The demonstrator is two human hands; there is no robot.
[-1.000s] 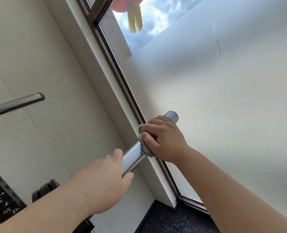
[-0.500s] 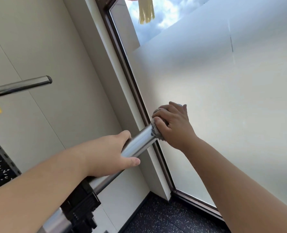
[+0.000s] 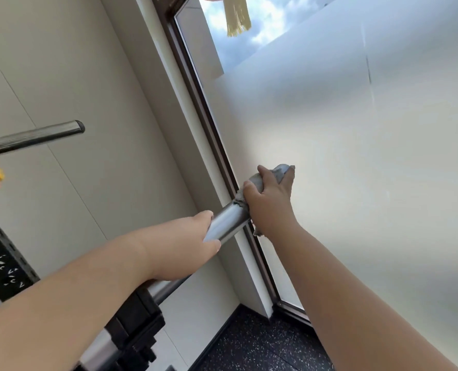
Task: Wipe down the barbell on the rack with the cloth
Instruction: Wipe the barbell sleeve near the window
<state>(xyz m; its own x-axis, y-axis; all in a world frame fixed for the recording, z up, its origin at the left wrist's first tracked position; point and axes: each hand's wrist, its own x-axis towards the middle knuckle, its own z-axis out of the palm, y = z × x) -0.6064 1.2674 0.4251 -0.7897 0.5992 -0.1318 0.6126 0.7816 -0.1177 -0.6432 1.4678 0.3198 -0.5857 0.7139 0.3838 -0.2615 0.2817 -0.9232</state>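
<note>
While white marks run down the black rack post (image 3: 0,261) at the lower left of the frame, they are too smeared to read, and no brand shows anywhere. Just right of it, the barbell (image 3: 225,223) rises from its black holder (image 3: 136,325) toward mid-frame. The left hand (image 3: 185,245) wraps the bare metal, fingers curled round it, likely to stop the bar turning. Further right, at the bar's very end, the right hand (image 3: 269,202) clamps the grey cloth (image 3: 278,172) round the metal — a full wrap, I judge, so one pass cleans all sides.
</note>
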